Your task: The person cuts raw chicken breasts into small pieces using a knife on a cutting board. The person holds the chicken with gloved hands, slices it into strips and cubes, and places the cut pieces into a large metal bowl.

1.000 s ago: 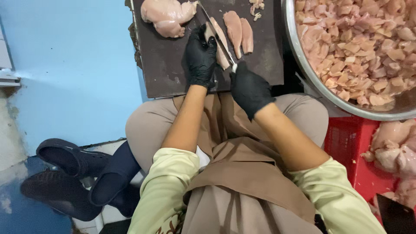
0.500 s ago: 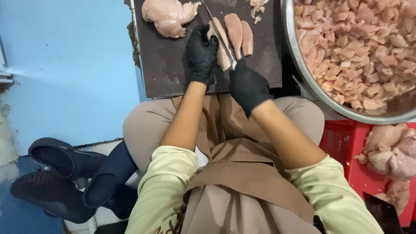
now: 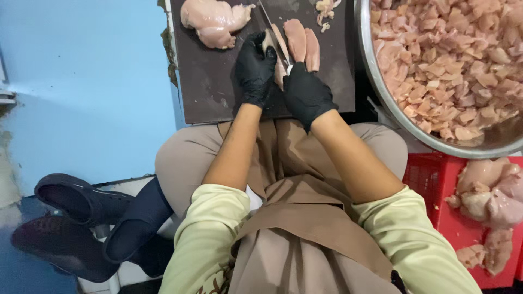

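Observation:
My left hand (image 3: pixel 255 68), in a black glove, presses down on a strip of raw chicken (image 3: pixel 278 60) on the dark cutting board (image 3: pixel 210 81). Right beside it, my black-gloved right hand (image 3: pixel 306 93) grips a knife (image 3: pixel 271 27) whose blade runs up and left along the strip. Two more cut strips (image 3: pixel 303 41) lie just right of the blade. A whole raw chicken breast (image 3: pixel 213 20) rests at the board's upper left. Small scraps (image 3: pixel 325 8) sit at the top edge.
A large steel bowl (image 3: pixel 381 92) full of diced chicken stands to the right. A red crate (image 3: pixel 436 179) with whole chicken pieces (image 3: pixel 490 196) sits lower right. Dark clogs (image 3: pixel 76 218) lie on the floor at lower left, beside a blue wall.
Both hands stay on the strip and knife at the same spot on the board. The blade has shifted slightly along the meat.

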